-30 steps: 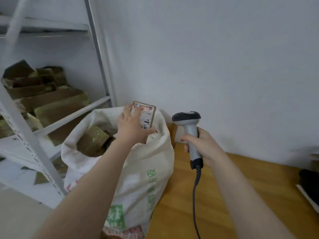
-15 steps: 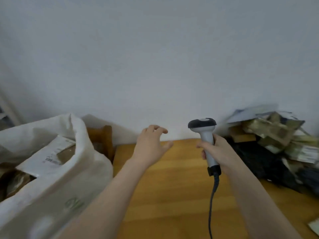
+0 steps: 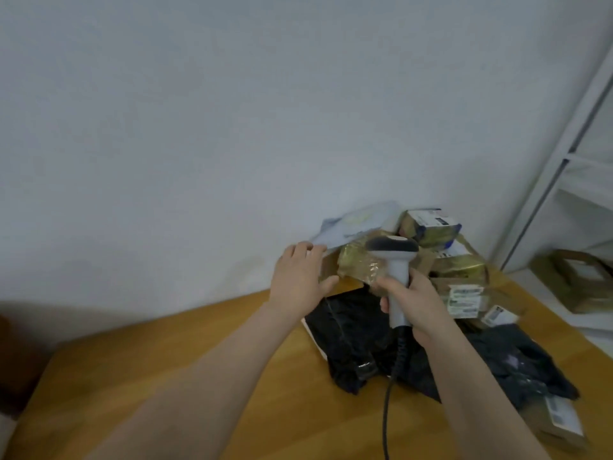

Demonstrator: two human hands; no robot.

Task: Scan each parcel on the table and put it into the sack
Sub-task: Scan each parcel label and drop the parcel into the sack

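- Parcels [image 3: 461,265] lie heaped on the far right part of the wooden table [image 3: 199,376], against the white wall [image 3: 232,127]. The heap holds taped brown cartons with white labels and a pale grey mailer [image 3: 358,224] at its upper left. A black poly bag [image 3: 345,330] is spread in front.
- At the heap's left edge is the left hand [image 3: 300,280], which holds nothing; its fingers are straight and slightly spread, with the back of the hand facing the camera.
- Its fingertips reach the lower corner of the pale grey mailer, and the thumb points at a tape-wrapped carton [image 3: 355,263]. Blur hides whether either is touched.
- Just to the right, the right hand [image 3: 414,305] is wrapped round the grey handle of the barcode scanner [image 3: 393,247].
- The scanner stands upright in that hand, dark head on top. From this view it sits in front of the heap and covers part of the tape-wrapped carton.
- Both bare forearms stretch from the lower edge of the view up towards the heap.
- A dark cable [image 3: 386,403] drops from the base of the handle, crosses the black poly bag and runs off the bottom edge.
- A second black bag [image 3: 520,366] lies to the right of the right forearm, and a small labelled carton [image 3: 560,423] sits beside it at the table's near right.
- A white metal shelf frame [image 3: 560,167] rises beyond the table on the right, with brown boxes [image 3: 580,277] on its low shelf.
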